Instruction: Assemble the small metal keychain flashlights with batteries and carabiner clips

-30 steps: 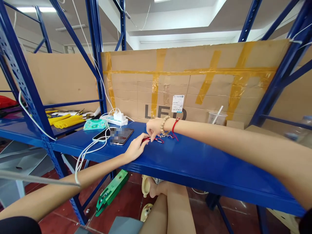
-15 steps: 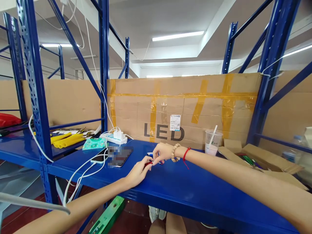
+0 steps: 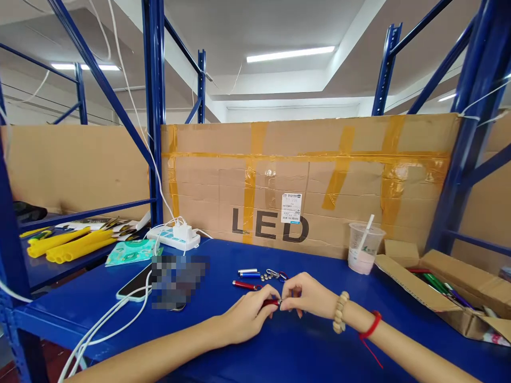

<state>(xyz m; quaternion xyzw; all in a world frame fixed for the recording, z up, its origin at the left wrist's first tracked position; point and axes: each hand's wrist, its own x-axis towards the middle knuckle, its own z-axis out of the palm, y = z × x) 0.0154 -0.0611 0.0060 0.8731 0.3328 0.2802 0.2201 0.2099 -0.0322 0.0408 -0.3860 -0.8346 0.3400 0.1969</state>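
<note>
My left hand (image 3: pixel 248 315) is closed around a small red flashlight (image 3: pixel 271 302), a slim metal tube mostly covered by the fingers. At its right-hand end, the thumb and fingertips of my right hand (image 3: pixel 309 292) are pinched on the silvery tip. Whether that tip is a separate piece is too small to tell. Just beyond the hands lie a second red flashlight (image 3: pixel 244 285), a blue tube (image 3: pixel 250 275) and a silver tube (image 3: pixel 247 270). Beside these are several button cells (image 3: pixel 265 277) and a metal clip (image 3: pixel 273 273).
On the blue shelf (image 3: pixel 223 351), phones (image 3: pixel 138 282) with white cables and a power strip (image 3: pixel 175 239) sit left. A plastic cup with straw (image 3: pixel 364 247) and an open carton (image 3: pixel 423 290) of pens stand right. A cardboard sheet (image 3: pixel 203 186) closes the back.
The view has tilted and come closer to the shelf. Both hands have moved nearer, away from the tubes and cells, which now show uncovered. The red flashlight stays between them.
</note>
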